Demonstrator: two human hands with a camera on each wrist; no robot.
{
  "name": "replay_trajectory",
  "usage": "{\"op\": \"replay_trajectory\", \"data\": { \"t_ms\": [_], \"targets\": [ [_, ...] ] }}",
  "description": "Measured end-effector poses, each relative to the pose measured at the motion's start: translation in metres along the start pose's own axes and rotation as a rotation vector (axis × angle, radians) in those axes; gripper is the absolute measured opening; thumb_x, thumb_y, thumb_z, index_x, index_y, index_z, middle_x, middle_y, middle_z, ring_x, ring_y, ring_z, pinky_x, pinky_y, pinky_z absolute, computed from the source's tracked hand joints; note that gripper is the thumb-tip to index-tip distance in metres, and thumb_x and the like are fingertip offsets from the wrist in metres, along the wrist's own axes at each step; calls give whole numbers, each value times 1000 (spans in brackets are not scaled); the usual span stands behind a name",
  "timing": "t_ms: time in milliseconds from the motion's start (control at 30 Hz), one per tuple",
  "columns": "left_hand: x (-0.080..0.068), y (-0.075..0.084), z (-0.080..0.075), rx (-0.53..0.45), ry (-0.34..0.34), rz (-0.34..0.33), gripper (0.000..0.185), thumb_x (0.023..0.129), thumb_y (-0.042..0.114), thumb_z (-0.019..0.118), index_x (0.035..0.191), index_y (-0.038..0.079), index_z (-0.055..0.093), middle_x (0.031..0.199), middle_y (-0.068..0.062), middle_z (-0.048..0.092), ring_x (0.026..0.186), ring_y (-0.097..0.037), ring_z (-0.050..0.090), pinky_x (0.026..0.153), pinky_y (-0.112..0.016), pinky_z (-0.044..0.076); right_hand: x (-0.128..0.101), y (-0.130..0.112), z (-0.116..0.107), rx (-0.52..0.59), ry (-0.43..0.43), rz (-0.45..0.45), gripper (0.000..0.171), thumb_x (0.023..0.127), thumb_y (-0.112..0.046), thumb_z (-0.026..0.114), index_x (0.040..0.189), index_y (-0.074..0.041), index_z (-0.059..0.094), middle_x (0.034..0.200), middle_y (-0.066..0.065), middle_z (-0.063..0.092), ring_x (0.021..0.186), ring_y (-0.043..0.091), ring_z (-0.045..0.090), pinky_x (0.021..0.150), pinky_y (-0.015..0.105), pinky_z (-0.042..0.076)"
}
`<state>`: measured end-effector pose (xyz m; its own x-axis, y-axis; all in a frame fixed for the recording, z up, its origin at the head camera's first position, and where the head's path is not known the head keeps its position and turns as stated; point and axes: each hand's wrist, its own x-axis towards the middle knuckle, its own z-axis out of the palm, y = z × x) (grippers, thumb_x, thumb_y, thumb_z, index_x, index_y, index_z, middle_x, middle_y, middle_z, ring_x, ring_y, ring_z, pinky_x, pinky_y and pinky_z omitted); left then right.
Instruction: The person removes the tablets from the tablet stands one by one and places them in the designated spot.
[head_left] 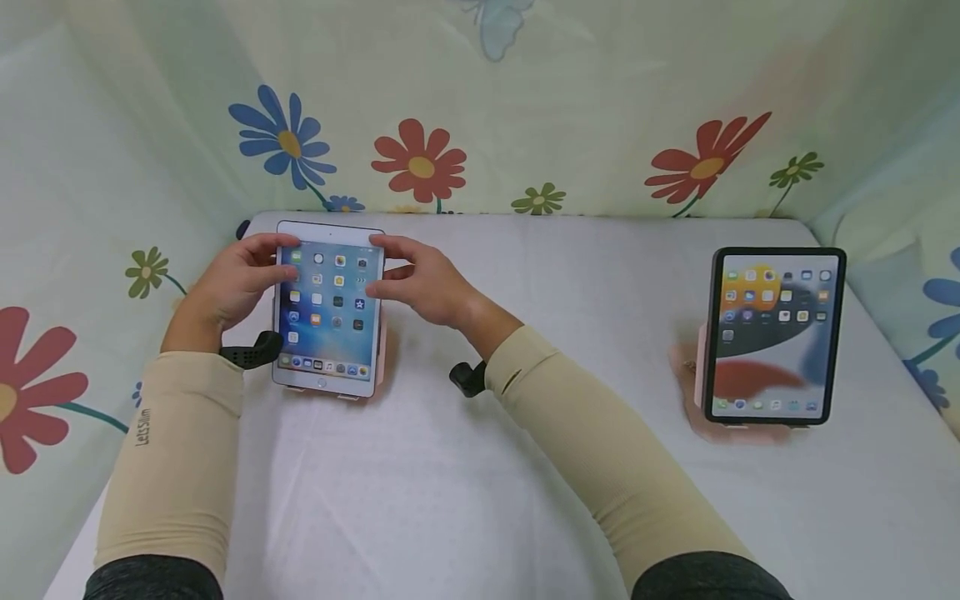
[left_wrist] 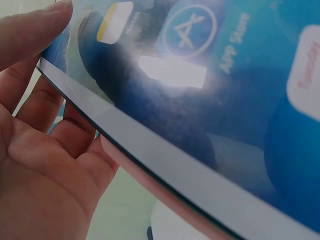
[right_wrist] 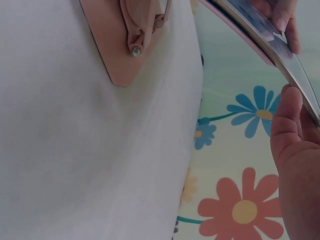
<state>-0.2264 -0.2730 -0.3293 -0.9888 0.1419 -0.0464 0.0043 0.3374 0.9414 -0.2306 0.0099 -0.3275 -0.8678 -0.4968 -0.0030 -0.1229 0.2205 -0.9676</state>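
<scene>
White tablet point(head_left: 327, 310) between both hands point(head_left: 232, 283)

A white table point(head_left: 465, 500) stands enclosed by flower-printed cloth walls point(head_left: 525, 108).

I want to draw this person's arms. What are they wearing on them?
Long beige sleeves cover both forearms; the left sleeve has small dark lettering near the wrist, the right sleeve is plain. Dark grey cloth shows above the elbows. A black wrist mount sits at each wrist. The hands are bare.
</scene>
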Motion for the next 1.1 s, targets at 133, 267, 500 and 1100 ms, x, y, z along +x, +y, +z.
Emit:
{"op": "replay_trajectory", "data": {
  "t_ms": [133,267,500,1100],
  "targets": [
    [0,2,0,26,12,-19,32,99,13,64,131,16,61,126,-2,47,113,-18,46,94,-17,46,-1,-2,0,8,6,-1,65,92,-16,75,151,-16,46,137,4,53,109,19,59,88,30,54],
    [1,4,0,67,9,-25,33,100,16,64,133,14,59,128,-2,46,114,-18,45,96,-18,46,-1,-3,-2,-3,14,-2,64,92,-17,75,150,-16,47,136,4,53,109,19,58,87,30,54],
    [2,9,0,65,5,-21,34,100,14,64,133,14,59,127,-2,47,111,-19,46,92,-17,47,-1,-5,-7,-4,25,-21,64,92,-16,75,150,-16,47,136,4,53,108,19,58,85,29,55],
    [-3,31,22,132,75,16,42,97,13,68,137,6,57,125,-5,51,103,-23,49,82,-16,51,-11,-9,-25,54,116,-61,66,91,-5,73,151,-15,46,133,6,50,104,24,57,80,32,58]
  ]
}}
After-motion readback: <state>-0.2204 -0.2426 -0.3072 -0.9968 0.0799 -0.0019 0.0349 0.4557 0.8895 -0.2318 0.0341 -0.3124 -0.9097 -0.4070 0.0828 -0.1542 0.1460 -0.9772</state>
